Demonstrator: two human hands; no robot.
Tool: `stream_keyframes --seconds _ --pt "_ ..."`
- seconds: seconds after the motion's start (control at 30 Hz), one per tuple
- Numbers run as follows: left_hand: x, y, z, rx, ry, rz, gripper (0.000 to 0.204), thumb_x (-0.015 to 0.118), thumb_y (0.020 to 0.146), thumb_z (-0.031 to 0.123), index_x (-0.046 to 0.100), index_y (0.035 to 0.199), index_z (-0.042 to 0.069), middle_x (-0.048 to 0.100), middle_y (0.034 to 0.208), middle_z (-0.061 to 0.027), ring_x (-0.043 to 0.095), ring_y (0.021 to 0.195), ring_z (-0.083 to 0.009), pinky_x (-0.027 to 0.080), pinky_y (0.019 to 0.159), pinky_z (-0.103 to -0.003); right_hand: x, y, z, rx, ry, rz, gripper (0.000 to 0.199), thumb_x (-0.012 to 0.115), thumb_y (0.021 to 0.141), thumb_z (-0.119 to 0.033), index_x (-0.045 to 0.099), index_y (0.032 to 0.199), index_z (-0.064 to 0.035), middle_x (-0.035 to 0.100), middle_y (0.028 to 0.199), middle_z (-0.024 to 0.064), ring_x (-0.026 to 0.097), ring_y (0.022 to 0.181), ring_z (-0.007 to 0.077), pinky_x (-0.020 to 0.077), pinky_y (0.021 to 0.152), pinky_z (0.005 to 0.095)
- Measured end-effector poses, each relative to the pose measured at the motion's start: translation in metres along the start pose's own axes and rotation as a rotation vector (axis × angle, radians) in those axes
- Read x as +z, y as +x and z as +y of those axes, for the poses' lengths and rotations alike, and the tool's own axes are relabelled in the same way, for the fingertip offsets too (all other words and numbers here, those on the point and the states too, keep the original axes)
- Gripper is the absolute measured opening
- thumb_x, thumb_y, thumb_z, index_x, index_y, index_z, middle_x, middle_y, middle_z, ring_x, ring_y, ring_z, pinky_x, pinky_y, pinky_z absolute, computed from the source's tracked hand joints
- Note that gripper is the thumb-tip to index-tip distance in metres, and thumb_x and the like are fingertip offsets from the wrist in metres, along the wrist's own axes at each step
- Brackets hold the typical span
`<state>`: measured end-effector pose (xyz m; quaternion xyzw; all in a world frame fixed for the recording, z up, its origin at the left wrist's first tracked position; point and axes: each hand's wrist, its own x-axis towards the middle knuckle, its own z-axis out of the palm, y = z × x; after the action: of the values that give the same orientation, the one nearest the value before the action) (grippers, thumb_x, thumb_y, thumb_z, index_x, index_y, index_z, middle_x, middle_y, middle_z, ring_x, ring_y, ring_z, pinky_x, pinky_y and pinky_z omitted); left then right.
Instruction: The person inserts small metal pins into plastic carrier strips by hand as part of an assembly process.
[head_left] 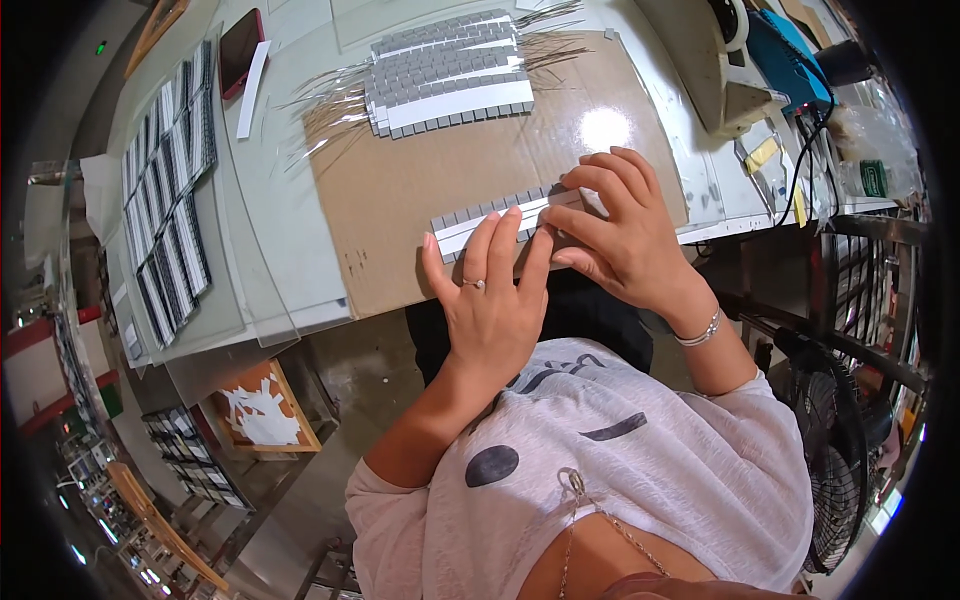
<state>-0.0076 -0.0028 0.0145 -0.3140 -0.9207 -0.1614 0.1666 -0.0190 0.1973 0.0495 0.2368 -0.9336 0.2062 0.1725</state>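
A long white strip (478, 218) lined with small grey squares lies across the near part of a brown cardboard sheet (400, 180). My left hand (492, 290) lies flat with its fingertips pressing on the strip's middle. My right hand (618, 225) rests on the strip's right end, with its fingers bent over it. A stack of similar grey-square strips (450, 75) sits at the far side of the cardboard, with thin wires fanning out on both sides.
Rows of finished dark strips (165, 190) lie on clear sheets at the left. A red phone (240, 50) is at the far left, a tape dispenser (725, 60) and a blue device (790, 60) at the far right. A black fan (835, 450) stands beside my right.
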Motion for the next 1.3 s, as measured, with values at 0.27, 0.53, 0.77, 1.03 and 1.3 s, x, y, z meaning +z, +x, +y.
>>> stream_keyframes --seconds 0.27,0.53,0.77,1.03,1.3 --pt "-0.001 0.002 0.0 0.027 0.003 -0.024 0.045 0.074 0.082 0.02 0.064 0.126 0.014 0.053 0.147 -0.0042 0.049 0.136 -0.0268 0.017 0.115 -0.07 0.005 -0.003 0.002 -0.01 -0.007 -0.024 0.053 0.054 0.095 -0.059 0.071 0.112 -0.012 0.059 0.118 0.0134 0.053 0.121 0.0365 0.0326 0.112 0.0581" --pt "-0.009 -0.002 -0.001 0.052 0.086 -0.048 0.045 0.073 0.085 0.015 0.063 0.128 0.015 0.059 0.14 -0.0052 0.052 0.132 -0.0265 0.025 0.111 -0.071 -0.087 -0.012 0.089 0.359 -0.459 0.609 0.023 0.068 0.078 0.005 0.073 0.097 -0.0084 0.064 0.088 0.0087 0.058 0.089 0.0315 0.0469 0.082 0.041" --pt "-0.009 0.0 -0.004 0.061 0.072 -0.034 0.044 0.073 0.085 0.014 0.062 0.128 0.013 0.059 0.139 -0.0045 0.051 0.133 -0.0269 0.026 0.11 -0.072 -0.139 -0.02 0.166 0.756 0.508 0.238 0.02 0.072 0.095 -0.02 0.071 0.102 -0.0012 0.065 0.102 0.0006 0.062 0.099 0.0118 0.0473 0.091 0.0276" --pt "-0.008 0.001 -0.007 0.108 0.062 -0.021 0.035 0.067 0.09 0.012 0.063 0.125 0.01 0.06 0.139 -0.0072 0.053 0.13 -0.0283 0.029 0.105 -0.074 -0.101 -0.068 0.136 0.688 -0.66 0.151 0.008 0.076 0.082 -0.01 0.077 0.088 -0.0052 0.07 0.091 0.0096 0.064 0.092 0.0321 0.0506 0.082 0.0411" --pt "-0.005 -0.002 -0.013 0.147 0.074 -0.035 0.061 0.081 0.077 0.019 0.058 0.132 0.011 0.054 0.145 -0.0068 0.051 0.133 -0.0285 0.022 0.111 -0.073 -0.053 -0.033 0.035 0.725 0.397 0.187 0.074 0.075 0.085 0.007 0.044 0.151 -0.0051 0.07 0.084 0.0042 0.067 0.081 0.0092 0.0528 0.077 0.0238"
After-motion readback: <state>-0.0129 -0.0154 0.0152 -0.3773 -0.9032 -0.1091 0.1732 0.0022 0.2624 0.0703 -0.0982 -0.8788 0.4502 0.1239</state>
